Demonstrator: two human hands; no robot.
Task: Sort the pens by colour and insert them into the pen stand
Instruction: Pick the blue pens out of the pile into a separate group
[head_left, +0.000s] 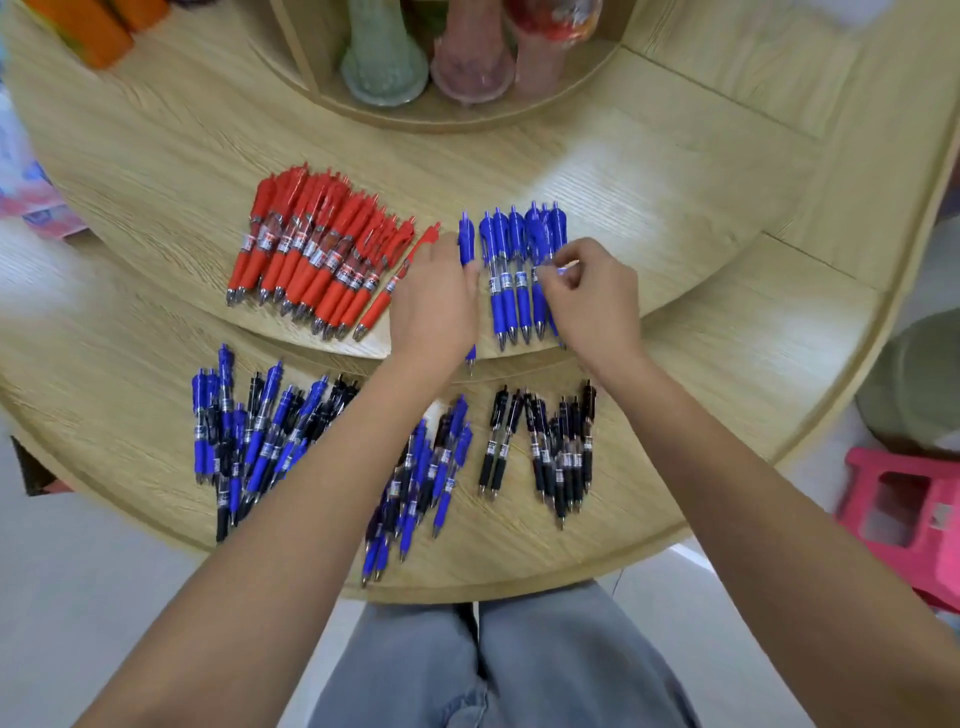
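A pile of red pens (317, 254) lies on the upper tier of the round wooden table (701, 218). To its right stands a row of blue pens (511, 270). My left hand (434, 301) grips a single blue pen (466, 239) whose tip shows below the wrist. My right hand (592, 296) pinches a blue pen at the right end of the row. On the lower tier lie a mixed heap of blue and black pens (260, 436), a second mixed heap (421, 478) and a group of black pens (556, 447). No pen stand is clearly seen.
A green vase (384, 57), a pink vase (472, 62) and a wrapped cup (550, 31) stand in the central shelf at the back. An orange object (88, 26) lies at the far left. A pink plastic stool (904, 514) stands on the floor at the right.
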